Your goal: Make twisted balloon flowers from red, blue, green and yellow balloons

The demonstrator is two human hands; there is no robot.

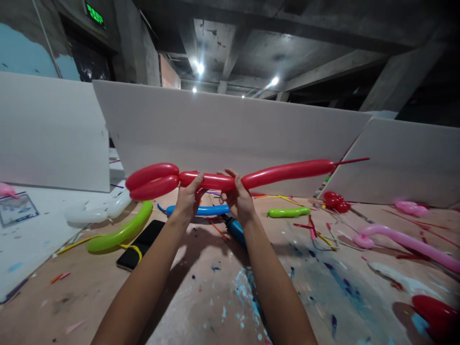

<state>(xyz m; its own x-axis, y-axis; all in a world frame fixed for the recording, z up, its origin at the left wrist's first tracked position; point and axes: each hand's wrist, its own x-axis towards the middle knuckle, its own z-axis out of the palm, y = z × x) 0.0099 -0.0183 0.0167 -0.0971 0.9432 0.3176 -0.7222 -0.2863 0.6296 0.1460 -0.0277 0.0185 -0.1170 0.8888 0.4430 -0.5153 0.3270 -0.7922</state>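
Note:
I hold a long red twisting balloon [287,171] up in front of me, above the floor. At its left end it is twisted into two short side-by-side segments [153,181]; its thin uninflated tail points right. My left hand [189,199] is closed round the balloon just right of that folded pair. My right hand [237,197] is closed on it a little further right, at a twist. A short red segment [212,180] spans the gap between my hands.
On the paint-spattered floor lie a blue balloon [204,210], green balloons [120,234] [287,212], a white balloon [97,211], pink balloons [413,244], a small red twisted piece [336,201], a blue pump [235,229], a black phone [140,244] and several uninflated strands. White boards [223,129] stand behind.

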